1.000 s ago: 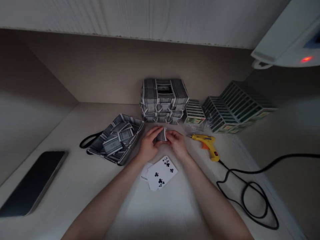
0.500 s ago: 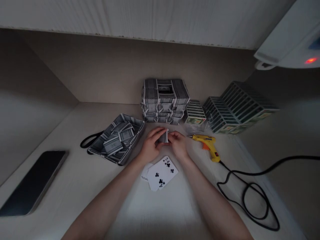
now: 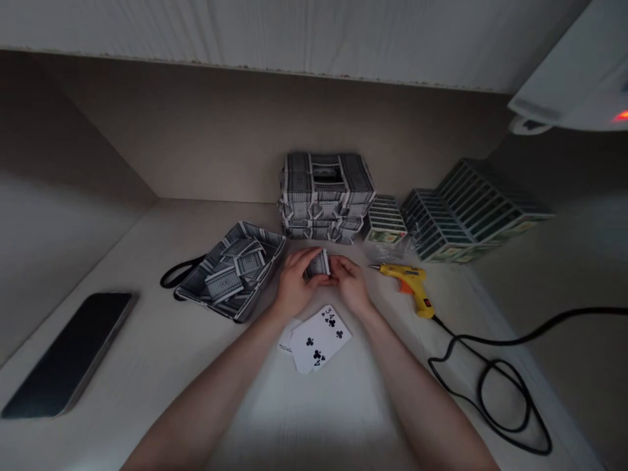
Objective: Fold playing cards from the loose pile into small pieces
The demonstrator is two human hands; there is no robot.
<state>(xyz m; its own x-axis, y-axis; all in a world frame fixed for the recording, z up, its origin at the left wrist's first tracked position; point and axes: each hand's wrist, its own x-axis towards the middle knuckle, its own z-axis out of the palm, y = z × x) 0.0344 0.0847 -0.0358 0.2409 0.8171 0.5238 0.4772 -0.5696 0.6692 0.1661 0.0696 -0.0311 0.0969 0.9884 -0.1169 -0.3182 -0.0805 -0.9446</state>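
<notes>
Between my two hands is a patterned playing card (image 3: 318, 263), its back towards me; whether more than one card is there I cannot tell. My left hand (image 3: 296, 281) is closed around its left side, thumb low and fingers on top. At the right edge, the fingertips of my right hand (image 3: 349, 278) pinch it. Below my hands, several loose playing cards (image 3: 318, 343) lie face up, a four of clubs on top. Left of them stands an open tray (image 3: 196, 299) covered in card backs, with loose playing cards (image 3: 224, 283) inside.
Behind my hands is a stacked card-covered box (image 3: 328, 203). Right of it stand card packs (image 3: 456, 219). A yellow glue gun (image 3: 412, 284) lies on the right with its black cable (image 3: 490, 340). At far left is a phone (image 3: 69, 356). A shelf board (image 3: 275, 39) overhangs the surface.
The card between my hands has turned slightly, so more of its patterned back shows. Both hands keep their hold. The whole view has shifted a little.
</notes>
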